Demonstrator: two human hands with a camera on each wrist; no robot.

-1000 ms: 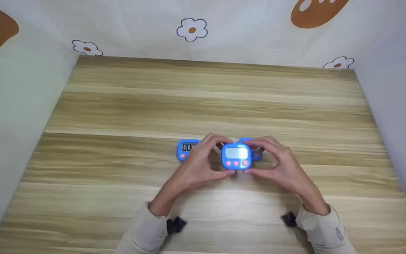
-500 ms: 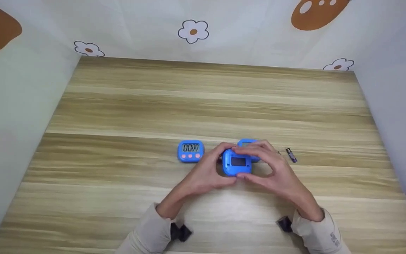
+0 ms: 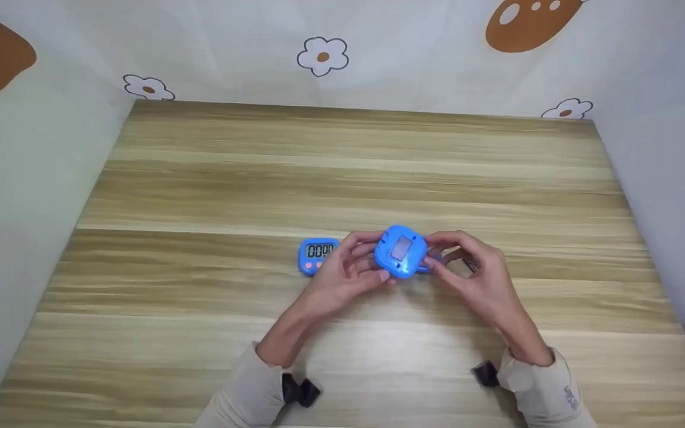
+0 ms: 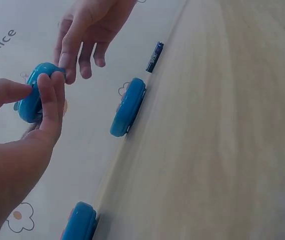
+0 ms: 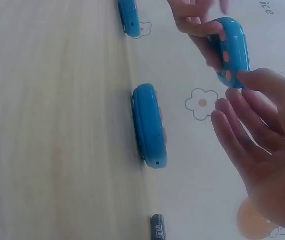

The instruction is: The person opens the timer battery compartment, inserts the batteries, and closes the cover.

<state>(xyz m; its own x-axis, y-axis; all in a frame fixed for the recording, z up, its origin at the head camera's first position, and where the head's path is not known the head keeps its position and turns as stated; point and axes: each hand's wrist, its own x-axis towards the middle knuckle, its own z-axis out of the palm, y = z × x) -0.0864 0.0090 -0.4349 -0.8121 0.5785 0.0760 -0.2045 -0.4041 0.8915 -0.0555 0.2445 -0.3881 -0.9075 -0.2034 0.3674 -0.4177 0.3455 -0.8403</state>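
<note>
A blue digital kitchen timer [image 3: 401,251] is raised above the table, its back with a small rectangular panel turned up in the head view. My left hand [image 3: 336,273] grips its left side between thumb and fingers. At its right corner, my right hand [image 3: 488,282] pinches the edge with thumb and forefinger; the other fingers hang loosely, as the left wrist view shows. Pink buttons on the held timer [image 5: 236,50] show in the right wrist view. A second blue timer [image 3: 314,257] lies left of my hands, digits lit on its screen. Under the held one lies a third timer [image 4: 128,107].
Right of the third timer, a small battery [image 4: 155,57] lies on the wood-grain table [image 3: 342,172], mostly hidden by my right hand in the head view. Pale walls [image 3: 235,53] with flower prints stand behind and at both sides. Black wrist straps [image 3: 301,390] sit at the cuffs.
The held timer has flipped from screen side to back side, then turned to a slant and moved slightly away from the body. My right fingers have shifted from its top and bottom to its right corner.
</note>
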